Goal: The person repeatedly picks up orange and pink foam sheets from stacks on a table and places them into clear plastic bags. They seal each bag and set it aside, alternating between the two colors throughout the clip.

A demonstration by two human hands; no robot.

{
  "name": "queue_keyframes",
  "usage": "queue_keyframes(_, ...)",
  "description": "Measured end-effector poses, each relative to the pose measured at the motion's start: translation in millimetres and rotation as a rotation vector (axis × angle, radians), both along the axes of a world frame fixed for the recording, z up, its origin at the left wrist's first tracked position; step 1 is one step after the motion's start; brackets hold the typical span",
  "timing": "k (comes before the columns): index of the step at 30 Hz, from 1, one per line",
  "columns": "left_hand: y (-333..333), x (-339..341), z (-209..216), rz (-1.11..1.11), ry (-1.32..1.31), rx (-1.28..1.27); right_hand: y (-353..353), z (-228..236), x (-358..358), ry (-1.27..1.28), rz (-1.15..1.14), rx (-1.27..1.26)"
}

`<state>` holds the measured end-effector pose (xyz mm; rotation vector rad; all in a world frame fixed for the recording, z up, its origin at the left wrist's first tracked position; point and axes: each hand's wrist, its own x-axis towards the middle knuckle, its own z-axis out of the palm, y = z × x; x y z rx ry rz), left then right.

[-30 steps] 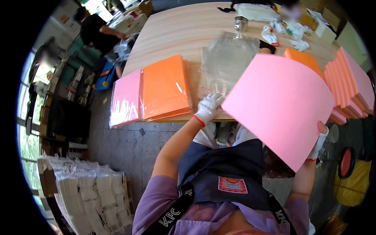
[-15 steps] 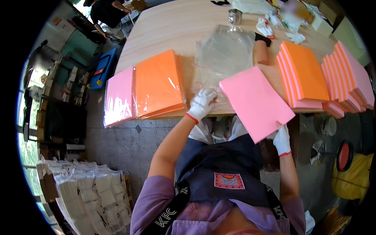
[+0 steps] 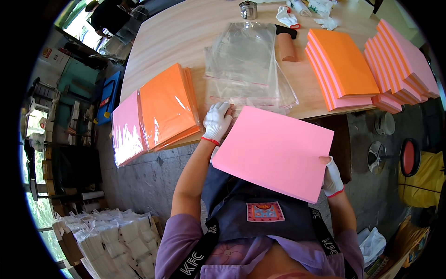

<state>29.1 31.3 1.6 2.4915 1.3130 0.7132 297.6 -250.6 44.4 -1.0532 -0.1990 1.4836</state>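
Note:
My right hand (image 3: 332, 177), in a white glove with bare fingertips, grips the right edge of a thick pink paper stack (image 3: 276, 153). The thumb lies on top; the other fingers are hidden beneath. This stack is tilted above my lap at the table's front edge. My left hand (image 3: 217, 122), gloved the same way, has its fingers curled at the lower edge of the clear plastic bags (image 3: 246, 60), apparently pinching one. The bags lie flat in a loose pile, partly covered by the pink stack.
Wrapped orange and pink paper packs (image 3: 169, 102) lie at the table's left edge. Layered orange and pink stacks (image 3: 341, 65) stand on the right. Beyond the bags are a brown block with a black strip (image 3: 287, 46) and a metal cup (image 3: 248, 10). Someone (image 3: 109, 18) bends at far left.
The pink stack has swung round and come closer to my body, its long side now more level. My right hand moved with it; my left hand stays by the bags' edge. The view shifted.

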Motion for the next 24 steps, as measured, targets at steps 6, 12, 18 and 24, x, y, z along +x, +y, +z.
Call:
queue_keyframes(6, -5.9, -3.8, 2.6, -0.024, 0.038, 0.082, -1.6, -5.3, -3.3, -0.056, -0.122, 0.033)
queue_keyframes(12, -8.2, -1.4, 17.6, -0.106, 0.044, -0.041, -5.5, -48.8, 16.1, 0.118, -0.217, 0.130)
queue_keyframes(18, -11.6, 7.6, 26.4, -0.164, -0.127, -0.001, 12.0, -27.1, -7.1, 0.212, -0.402, -0.077)
queue_keyframes(24, -46.2, 16.5, 35.2, -0.182, -0.119, 0.096, 11.6, -55.6, -5.3, 0.219, -0.270, 0.138)
